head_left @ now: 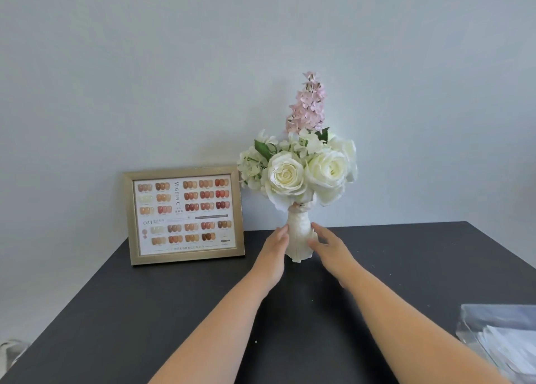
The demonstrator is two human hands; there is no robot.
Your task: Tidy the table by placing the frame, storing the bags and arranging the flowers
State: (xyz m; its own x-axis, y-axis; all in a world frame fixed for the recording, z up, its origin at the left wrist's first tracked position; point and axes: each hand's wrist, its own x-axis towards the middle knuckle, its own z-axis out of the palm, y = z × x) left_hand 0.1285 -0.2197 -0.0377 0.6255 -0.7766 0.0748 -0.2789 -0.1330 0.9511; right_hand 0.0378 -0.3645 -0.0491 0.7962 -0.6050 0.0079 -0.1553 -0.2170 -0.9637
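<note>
Dark tabletop (pixel 121 320) fills the lower half of the frame, and nearest you, at the lower right edge, lies a heap of clear plastic bags (pixel 504 343), cut off by the border and too blurred to count; they look not yet stored. Your forearms reach up from the bottom edge toward the centre. Your left hand (pixel 275 246) lies with loosely spread fingers against the left side of the white vase (pixel 298 238), and your right hand (pixel 326 244) is open beside its right flank, fingertips at or just off the surface; neither hand is closed around it, and motion blur makes real contact hard to judge. Above the vase, the flowers (pixel 301 169), white roses with a pink spike, stand upright in centre frame and appear arranged. At left centre, just beside the bouquet, the frame (pixel 184 215) stands upright at the table's back edge before the pale wall (pixel 261 35), seemingly placed. Something pale at the lower left corner is unidentifiable.
</note>
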